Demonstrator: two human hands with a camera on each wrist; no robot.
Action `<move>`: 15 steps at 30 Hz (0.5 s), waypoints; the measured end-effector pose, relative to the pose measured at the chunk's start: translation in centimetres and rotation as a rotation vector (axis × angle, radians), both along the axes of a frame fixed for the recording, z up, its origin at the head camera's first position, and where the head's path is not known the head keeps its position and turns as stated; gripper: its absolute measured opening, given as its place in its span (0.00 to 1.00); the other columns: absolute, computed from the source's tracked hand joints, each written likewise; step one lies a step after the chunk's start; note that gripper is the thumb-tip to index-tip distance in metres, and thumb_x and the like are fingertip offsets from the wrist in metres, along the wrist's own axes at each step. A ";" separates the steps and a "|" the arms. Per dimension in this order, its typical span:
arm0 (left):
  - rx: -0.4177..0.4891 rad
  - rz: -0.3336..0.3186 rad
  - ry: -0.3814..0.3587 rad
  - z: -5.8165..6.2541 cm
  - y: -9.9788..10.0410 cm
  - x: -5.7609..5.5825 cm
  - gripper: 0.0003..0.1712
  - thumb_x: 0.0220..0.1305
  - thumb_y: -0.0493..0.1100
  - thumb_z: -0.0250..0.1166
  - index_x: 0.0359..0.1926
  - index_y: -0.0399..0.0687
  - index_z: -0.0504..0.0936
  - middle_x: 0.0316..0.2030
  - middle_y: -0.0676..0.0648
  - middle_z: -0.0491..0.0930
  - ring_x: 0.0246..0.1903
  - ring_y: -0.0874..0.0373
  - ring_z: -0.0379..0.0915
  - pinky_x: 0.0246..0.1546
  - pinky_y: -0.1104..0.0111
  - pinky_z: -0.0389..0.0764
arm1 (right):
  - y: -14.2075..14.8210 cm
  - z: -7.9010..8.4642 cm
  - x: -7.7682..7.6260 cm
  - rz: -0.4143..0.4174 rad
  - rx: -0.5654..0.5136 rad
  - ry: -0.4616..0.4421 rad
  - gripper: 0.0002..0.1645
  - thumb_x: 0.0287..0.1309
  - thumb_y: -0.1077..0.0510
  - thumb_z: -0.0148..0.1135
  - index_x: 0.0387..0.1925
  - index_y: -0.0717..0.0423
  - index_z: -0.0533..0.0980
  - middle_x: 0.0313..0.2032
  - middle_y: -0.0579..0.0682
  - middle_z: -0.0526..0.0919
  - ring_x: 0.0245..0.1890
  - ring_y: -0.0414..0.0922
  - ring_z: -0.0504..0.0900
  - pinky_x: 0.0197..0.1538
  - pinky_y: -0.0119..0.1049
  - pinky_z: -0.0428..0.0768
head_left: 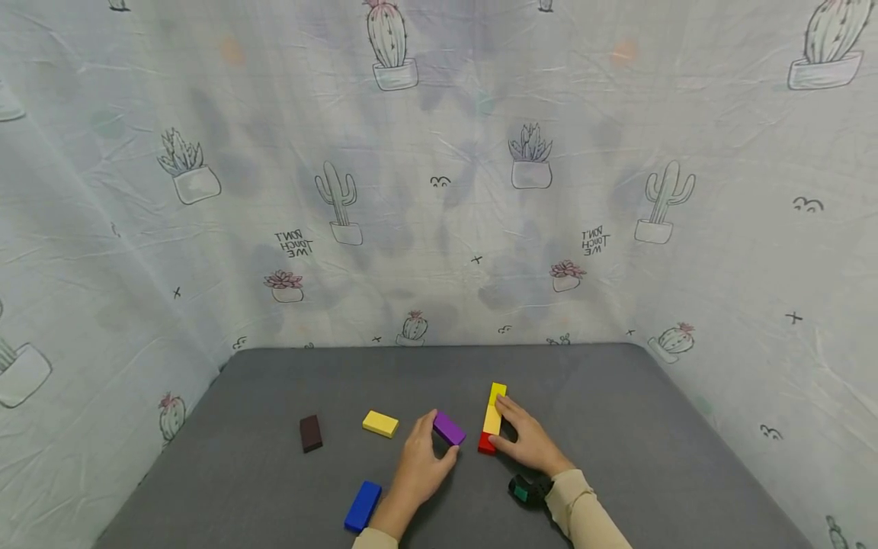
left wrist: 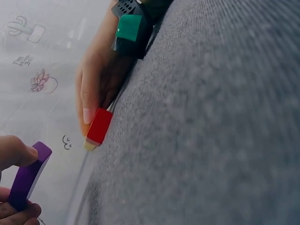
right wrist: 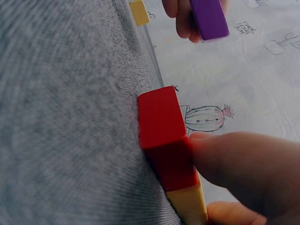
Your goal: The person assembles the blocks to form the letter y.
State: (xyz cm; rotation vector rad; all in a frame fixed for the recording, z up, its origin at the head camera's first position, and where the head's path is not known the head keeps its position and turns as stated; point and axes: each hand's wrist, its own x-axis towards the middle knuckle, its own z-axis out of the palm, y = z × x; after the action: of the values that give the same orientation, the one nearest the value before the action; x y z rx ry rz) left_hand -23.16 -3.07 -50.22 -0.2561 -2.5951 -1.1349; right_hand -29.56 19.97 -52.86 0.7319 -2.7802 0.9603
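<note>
My left hand pinches a purple block between thumb and fingers. In the right wrist view the purple block shows tilted and raised off the grey surface. To the right lies a straight row, with a red block at the near end and yellow beyond it, end to end. My right hand rests along the right side of this row. Its thumb touches the red block, and its extended fingers reach the yellow part.
On the grey cloth-covered table lie a dark brown block, a single yellow block and a blue block beside the left forearm. A black device with a green patch sits at the right wrist. Cactus-print fabric hangs behind the table.
</note>
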 end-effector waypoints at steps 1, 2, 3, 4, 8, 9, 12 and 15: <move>0.000 0.000 -0.007 0.0 0.1 0.0 0.39 0.54 0.45 0.70 0.64 0.34 0.65 0.58 0.36 0.71 0.57 0.42 0.70 0.56 0.50 0.73 | 0.0 0.0 0.0 -0.001 0.001 -0.002 0.44 0.57 0.41 0.61 0.68 0.61 0.62 0.69 0.57 0.62 0.69 0.58 0.58 0.66 0.60 0.61; 0.002 -0.001 -0.015 -0.1 0.2 -0.1 0.39 0.55 0.45 0.70 0.64 0.34 0.65 0.58 0.36 0.71 0.57 0.42 0.70 0.56 0.50 0.73 | 0.0 0.0 0.0 -0.001 -0.002 -0.006 0.44 0.57 0.41 0.61 0.68 0.61 0.62 0.69 0.57 0.62 0.69 0.58 0.58 0.66 0.60 0.61; 0.004 -0.004 -0.019 -0.1 0.2 -0.1 0.40 0.55 0.45 0.70 0.64 0.34 0.65 0.58 0.36 0.71 0.57 0.42 0.70 0.56 0.50 0.73 | 0.0 0.0 0.0 -0.001 -0.004 -0.009 0.44 0.57 0.41 0.61 0.68 0.61 0.62 0.69 0.57 0.62 0.69 0.58 0.58 0.66 0.60 0.61; 0.004 -0.005 -0.021 -0.2 0.3 -0.2 0.40 0.55 0.45 0.69 0.64 0.34 0.65 0.58 0.36 0.71 0.57 0.42 0.70 0.56 0.50 0.73 | -0.1 0.0 0.1 -0.002 -0.006 -0.012 0.44 0.57 0.41 0.61 0.68 0.61 0.62 0.69 0.57 0.62 0.69 0.58 0.59 0.65 0.60 0.61; 0.013 -0.010 -0.014 -0.4 0.5 -0.4 0.39 0.55 0.45 0.69 0.64 0.34 0.65 0.58 0.35 0.71 0.57 0.42 0.71 0.56 0.50 0.74 | 0.0 0.0 0.1 -0.006 -0.006 -0.022 0.44 0.58 0.41 0.60 0.68 0.61 0.62 0.69 0.57 0.61 0.70 0.58 0.58 0.66 0.60 0.61; 0.016 -0.011 -0.011 -0.5 0.5 -0.5 0.39 0.55 0.45 0.69 0.64 0.34 0.65 0.58 0.35 0.71 0.57 0.42 0.71 0.55 0.50 0.74 | 0.0 0.1 0.0 -0.006 -0.005 -0.022 0.44 0.58 0.41 0.60 0.68 0.61 0.62 0.69 0.57 0.61 0.70 0.58 0.58 0.66 0.60 0.61; 0.021 -0.008 -0.012 -0.7 0.6 -0.7 0.39 0.55 0.45 0.70 0.64 0.34 0.65 0.58 0.36 0.71 0.57 0.42 0.71 0.56 0.50 0.74 | 0.0 0.1 0.0 -0.005 -0.005 -0.019 0.44 0.57 0.41 0.61 0.68 0.61 0.62 0.69 0.57 0.61 0.70 0.58 0.58 0.66 0.60 0.61; 0.021 -0.003 -0.024 -0.9 0.7 -0.8 0.39 0.55 0.45 0.69 0.64 0.34 0.65 0.58 0.36 0.71 0.57 0.43 0.71 0.56 0.50 0.73 | 0.0 0.1 0.0 -0.004 -0.008 -0.018 0.44 0.57 0.41 0.61 0.67 0.61 0.62 0.69 0.58 0.61 0.70 0.58 0.58 0.66 0.60 0.61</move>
State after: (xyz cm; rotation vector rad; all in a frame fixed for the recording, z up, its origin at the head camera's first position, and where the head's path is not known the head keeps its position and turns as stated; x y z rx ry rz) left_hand -23.96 -2.34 -51.09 -0.2431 -2.6027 -1.1727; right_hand -29.57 19.93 -52.75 0.7203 -2.7902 0.9818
